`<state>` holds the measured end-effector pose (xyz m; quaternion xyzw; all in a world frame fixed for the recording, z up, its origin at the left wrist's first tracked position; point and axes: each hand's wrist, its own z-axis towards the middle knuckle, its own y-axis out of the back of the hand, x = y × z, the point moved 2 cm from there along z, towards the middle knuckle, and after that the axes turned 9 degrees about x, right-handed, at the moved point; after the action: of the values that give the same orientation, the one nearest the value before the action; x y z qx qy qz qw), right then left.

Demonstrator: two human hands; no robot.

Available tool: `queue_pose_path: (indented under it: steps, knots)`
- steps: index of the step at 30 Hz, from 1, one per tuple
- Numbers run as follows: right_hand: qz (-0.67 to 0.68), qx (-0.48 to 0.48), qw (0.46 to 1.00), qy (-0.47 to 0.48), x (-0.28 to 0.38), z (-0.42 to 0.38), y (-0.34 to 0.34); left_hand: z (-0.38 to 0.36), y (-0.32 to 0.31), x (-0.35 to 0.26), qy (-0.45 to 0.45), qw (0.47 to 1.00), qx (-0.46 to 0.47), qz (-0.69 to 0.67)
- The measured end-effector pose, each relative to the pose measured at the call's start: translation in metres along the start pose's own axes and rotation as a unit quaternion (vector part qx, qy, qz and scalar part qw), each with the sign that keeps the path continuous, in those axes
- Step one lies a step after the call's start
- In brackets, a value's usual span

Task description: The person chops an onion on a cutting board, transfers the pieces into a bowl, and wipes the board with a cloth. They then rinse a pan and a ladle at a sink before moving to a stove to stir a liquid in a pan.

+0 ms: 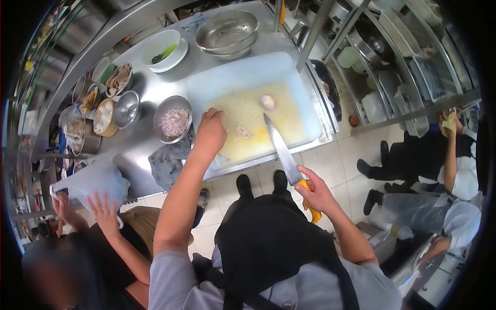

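Note:
A knife (283, 151) with a yellow handle is gripped in my right hand (316, 193), its blade pointing up and left over the front of the cutting board (297, 77). At the board's left side my left hand (211, 129) has its fingers curled down; what they hold, if anything, is hidden. Between the hands lies a small heap of chopped shallot (244, 132). A peeled shallot (268, 102) sits just beyond the knife tip. Left of my left hand, a metal bowl (158, 116) holds pinkish chopped pieces (175, 123).
A grey cloth (166, 164) lies at the counter's front edge. Metal bowls (227, 31) and a white bowl with greens (161, 47) stand behind. Another person's hands (106, 213) are near a plastic bag (93, 186) at left. Co-workers stand at right beside shelves.

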<state>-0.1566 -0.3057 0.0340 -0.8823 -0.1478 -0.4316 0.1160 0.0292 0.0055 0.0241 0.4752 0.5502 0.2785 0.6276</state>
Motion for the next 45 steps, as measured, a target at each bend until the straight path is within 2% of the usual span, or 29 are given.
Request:
queue_pose_path:
  steps: [3, 8, 10, 14, 23, 26, 29, 30, 32, 34, 36, 37, 39, 43, 45]
  knots:
    - [0.023, -0.002, 1.000, -0.002, -0.002, 0.007, -0.026, -0.002, -0.002, 0.001, -0.009, 0.999, 0.042, -0.021]
    - [0.039, 0.000, 0.999, 0.017, 0.007, 0.030, -0.062, -0.016, -0.002, 0.001, -0.030, 0.991, 0.047, -0.120]
    - [0.018, 0.007, 1.000, 0.017, 0.015, 0.034, -0.072, -0.020, -0.009, 0.004, -0.048, 0.989, 0.010, -0.138]
    - [-0.016, 0.018, 1.000, 0.015, 0.022, 0.042, -0.083, -0.024, -0.018, -0.003, -0.050, 0.981, 0.006, -0.190]
    - [-0.041, 0.046, 0.997, 0.047, 0.034, 0.049, -0.082, -0.028, -0.018, -0.007, 0.025, 0.965, -0.052, -0.255]
    - [-0.067, 0.060, 0.994, 0.055, 0.060, 0.050, -0.088, -0.031, -0.002, 0.000, 0.035, 0.950, -0.096, -0.295]
    - [-0.111, 0.095, 0.987, 0.067, 0.104, 0.060, -0.104, -0.034, 0.028, 0.032, 0.056, 0.937, -0.141, -0.314]
    - [-0.113, 0.102, 0.986, 0.072, 0.105, 0.062, -0.113, -0.045, 0.031, 0.046, 0.059, 0.938, -0.148, -0.308]
    - [-0.148, 0.132, 0.977, 0.081, 0.130, 0.088, -0.120, -0.040, 0.056, 0.072, 0.063, 0.955, -0.196, -0.212]
    - [-0.125, 0.154, 0.976, 0.087, 0.149, 0.098, -0.127, -0.052, 0.074, 0.082, 0.073, 0.956, -0.205, -0.195]
    - [-0.123, 0.169, 0.977, 0.047, 0.162, 0.107, -0.129, -0.062, 0.077, 0.088, -0.019, 0.962, -0.271, -0.024]
    - [-0.124, 0.172, 0.976, 0.045, 0.166, 0.108, -0.130, -0.066, 0.075, 0.089, -0.015, 0.962, -0.271, -0.024]
    - [-0.119, 0.184, 0.975, 0.027, 0.173, 0.111, -0.130, -0.066, 0.071, 0.081, -0.068, 0.962, -0.254, 0.069]
    - [-0.084, 0.211, 0.974, 0.014, 0.178, 0.107, -0.129, -0.048, 0.066, 0.080, -0.019, 0.957, -0.285, 0.057]
    - [-0.094, 0.208, 0.973, 0.015, 0.183, 0.101, -0.125, -0.034, 0.063, 0.094, 0.051, 0.958, -0.280, 0.035]
